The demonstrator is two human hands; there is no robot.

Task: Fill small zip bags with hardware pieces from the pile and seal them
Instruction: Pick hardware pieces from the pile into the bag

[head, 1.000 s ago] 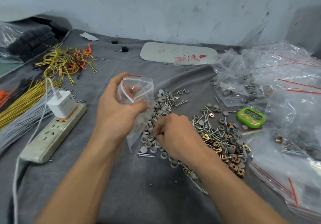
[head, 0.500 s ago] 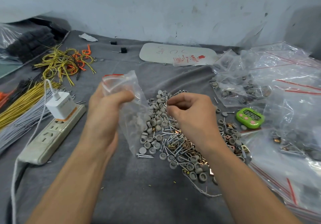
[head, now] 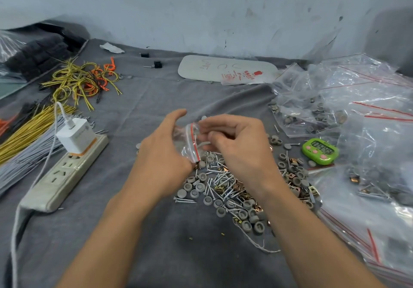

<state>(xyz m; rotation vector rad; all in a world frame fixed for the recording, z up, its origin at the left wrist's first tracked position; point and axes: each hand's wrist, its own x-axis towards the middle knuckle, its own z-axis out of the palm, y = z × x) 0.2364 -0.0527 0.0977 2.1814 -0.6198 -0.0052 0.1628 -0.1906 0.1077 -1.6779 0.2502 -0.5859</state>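
Item: small zip bag (head: 190, 142). Thin, limp, slippery film, likely near weightless. Your left hand (head: 161, 153) grips its side above the pile (head: 225, 187). Your right hand (head: 237, 144) curls its fingers at the mouth; contents unclear. Take hold at the stiffer zip strip.

I see the zip bag (head: 189, 141) between the left hand (head: 165, 156) and right hand (head: 239, 144), above the hardware pile (head: 225, 187). Left of the pile lies the power strip (head: 64, 173), carrying a charger (head: 74, 136); wire bundles (head: 26, 136) lie farther left. The timer (head: 320, 151) sits right, filled bags (head: 368, 100) beyond.
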